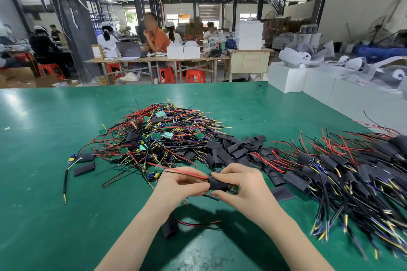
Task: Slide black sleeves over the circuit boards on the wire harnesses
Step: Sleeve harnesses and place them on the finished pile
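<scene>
Above the green table, both hands hold one wire harness. My left hand pinches its red and black wires where they enter a black sleeve. My right hand grips that sleeve between thumb and fingers. The circuit board is hidden inside the sleeve or behind my fingers. A tangled pile of bare harnesses with small green boards lies behind my hands. Loose black sleeves lie in a heap to its right. Sleeved harnesses are stacked at the right.
One loose sleeve and a short red wire lie under my forearms. White boxes line the table's far right edge. Beyond the table, several people sit at benches with red stools.
</scene>
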`<state>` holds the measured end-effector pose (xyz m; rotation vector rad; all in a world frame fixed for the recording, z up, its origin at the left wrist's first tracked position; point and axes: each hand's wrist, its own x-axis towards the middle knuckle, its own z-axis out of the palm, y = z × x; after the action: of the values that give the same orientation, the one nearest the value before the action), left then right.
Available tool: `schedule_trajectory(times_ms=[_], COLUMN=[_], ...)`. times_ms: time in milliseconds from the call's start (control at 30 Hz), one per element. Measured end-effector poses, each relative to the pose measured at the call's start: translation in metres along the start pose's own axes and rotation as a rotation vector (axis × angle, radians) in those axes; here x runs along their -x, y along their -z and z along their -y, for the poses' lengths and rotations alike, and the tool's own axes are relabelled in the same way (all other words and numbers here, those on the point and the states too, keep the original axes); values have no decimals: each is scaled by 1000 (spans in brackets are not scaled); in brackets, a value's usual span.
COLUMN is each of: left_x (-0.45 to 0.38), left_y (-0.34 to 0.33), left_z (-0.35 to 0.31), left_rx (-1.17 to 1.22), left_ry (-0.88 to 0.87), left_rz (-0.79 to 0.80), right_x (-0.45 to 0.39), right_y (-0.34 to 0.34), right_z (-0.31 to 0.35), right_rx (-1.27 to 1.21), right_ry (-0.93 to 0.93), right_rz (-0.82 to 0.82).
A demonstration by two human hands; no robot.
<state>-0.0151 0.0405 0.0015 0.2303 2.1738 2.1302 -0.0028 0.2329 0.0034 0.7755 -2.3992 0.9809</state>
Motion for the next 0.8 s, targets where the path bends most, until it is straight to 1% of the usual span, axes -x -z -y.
schedule_trajectory(times_ms=[100, 200, 333, 400, 467, 533, 600, 700, 800], left_x=[1, -1, -4, -6, -7, -8, -9, -11, -14], left_y=[0, 0, 0, 2, 6, 10, 17, 31, 47], left_z=[3, 7, 11, 9, 6, 2, 0, -4, -4], left_rx=[-6, 56, 156, 179, 134, 59, 54, 99, 106], left_ry=[-30, -55, 18, 35, 26, 17, 29, 35, 20], left_rz=[-5, -8, 19, 50, 71, 75, 25, -111, -274], right_x=[1, 2, 5, 1, -4, -6, -6, -3, 1], right_y=[-4, -11, -17, -14, -7, 4, 17, 42, 71], right_z=[-1, -1, 1, 4, 8, 10, 12, 3, -23], right_rx=[53, 130, 236, 356, 515, 564, 548, 613, 693], right_ry=[31, 49, 102, 140, 204, 223, 189, 98, -103], right_rz=[6, -40, -155, -209, -253, -275, -312, -473, -653])
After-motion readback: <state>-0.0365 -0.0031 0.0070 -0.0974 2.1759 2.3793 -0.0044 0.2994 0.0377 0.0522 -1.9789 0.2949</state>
